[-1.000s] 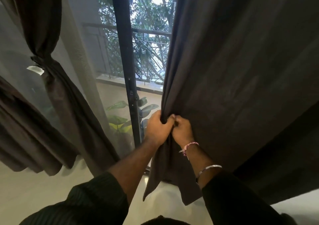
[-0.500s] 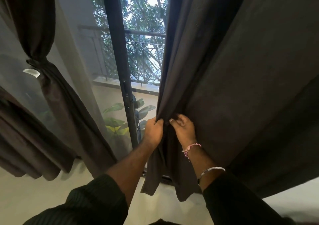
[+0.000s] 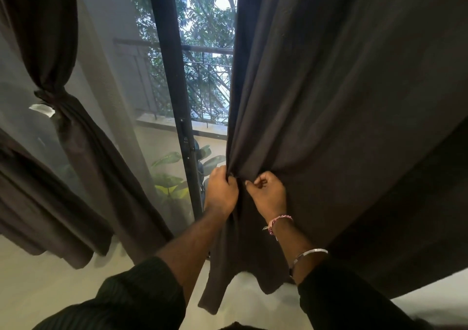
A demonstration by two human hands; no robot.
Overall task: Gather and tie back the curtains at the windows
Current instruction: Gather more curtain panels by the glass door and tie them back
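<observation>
Two hands on dark right curtain [image 3: 329,89], hanging right of window frame [image 3: 172,76]. Left hand [image 3: 221,194] grips bunched leading edge; right hand [image 3: 269,194] pinches next fold just beside. Fabric looks soft, limp, fairly heavy; likely slips unless gathered tight at mid-height. Left curtain [image 3: 58,58] already knotted.

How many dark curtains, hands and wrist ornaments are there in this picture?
Dark curtains: 2, the tied curtain and the loose curtain
Hands: 2, the left hand and the right hand, both gripping the loose curtain
Wrist ornaments: 2, a thread band and a metal bangle
Total: 6
</observation>
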